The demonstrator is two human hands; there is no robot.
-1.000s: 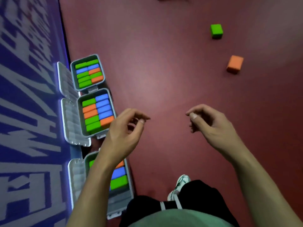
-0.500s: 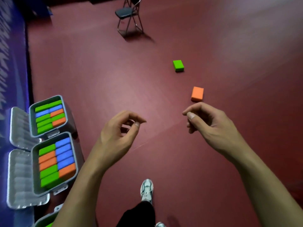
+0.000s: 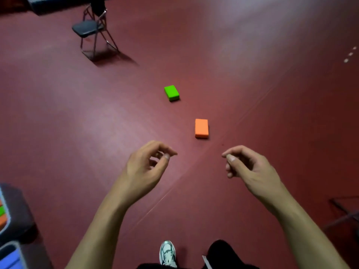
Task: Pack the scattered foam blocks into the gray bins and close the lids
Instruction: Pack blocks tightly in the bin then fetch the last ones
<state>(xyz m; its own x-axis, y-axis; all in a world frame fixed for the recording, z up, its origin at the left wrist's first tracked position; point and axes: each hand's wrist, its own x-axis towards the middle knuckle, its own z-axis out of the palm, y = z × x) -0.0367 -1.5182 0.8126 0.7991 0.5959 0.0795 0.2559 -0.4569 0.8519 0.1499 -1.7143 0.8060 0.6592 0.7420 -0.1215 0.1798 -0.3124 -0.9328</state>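
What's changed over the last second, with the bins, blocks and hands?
The view swung away from the bins, now at the left edge, toward the orange block and green block, now closer. A chair came into view. Left hand and right hand stayed empty, fingers curled.

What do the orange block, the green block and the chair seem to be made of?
Orange block and green block: probably foam, as the task says; matte, evenly coloured faces without shine. Chair: thin, slightly shiny tubes that look like metal, with a dark seat, perhaps padded vinyl; too blurred to be sure.
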